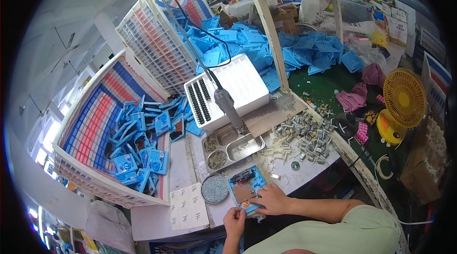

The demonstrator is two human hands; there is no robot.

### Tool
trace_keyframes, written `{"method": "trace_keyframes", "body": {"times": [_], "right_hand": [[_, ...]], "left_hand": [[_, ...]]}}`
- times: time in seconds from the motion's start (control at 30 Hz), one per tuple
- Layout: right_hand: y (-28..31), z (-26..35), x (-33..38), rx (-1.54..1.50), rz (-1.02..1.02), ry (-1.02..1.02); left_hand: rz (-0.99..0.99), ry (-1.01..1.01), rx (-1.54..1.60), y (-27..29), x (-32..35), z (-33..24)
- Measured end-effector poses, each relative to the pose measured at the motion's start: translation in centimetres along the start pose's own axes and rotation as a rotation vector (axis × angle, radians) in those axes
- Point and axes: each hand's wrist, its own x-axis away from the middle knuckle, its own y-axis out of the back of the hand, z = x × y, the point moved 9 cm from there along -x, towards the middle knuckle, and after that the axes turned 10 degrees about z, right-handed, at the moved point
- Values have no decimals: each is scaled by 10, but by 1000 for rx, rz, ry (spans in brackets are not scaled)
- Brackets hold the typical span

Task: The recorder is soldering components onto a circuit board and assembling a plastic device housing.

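Hands (273, 199) at blue casing (243, 192), bits (215, 189) in dish (202, 190), casings (154, 161) in crate (90, 128)

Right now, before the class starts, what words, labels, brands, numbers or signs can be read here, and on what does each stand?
White paper sheet: rows of dark characters, repeating much the same mark; I won't copy them out.
White carton at upper right: printing, too small to read.
Blue case being worked on: no text I can make out.
I can quote no brand or number.
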Motion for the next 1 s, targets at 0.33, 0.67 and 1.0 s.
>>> {"method": "trace_keyframes", "body": {"times": [0.33, 0.67, 1.0], "right_hand": [[0, -2, -2, -10, 2, 2], [4, -1, -7, -4, 57, -25], [3, -4, -5, -36, 16, 0]], "left_hand": [[-25, -35, 6, -1, 2, -2], [8, 12, 114, -4, -3, 3], [-31, 12, 145, -4, -1, 6]]}}
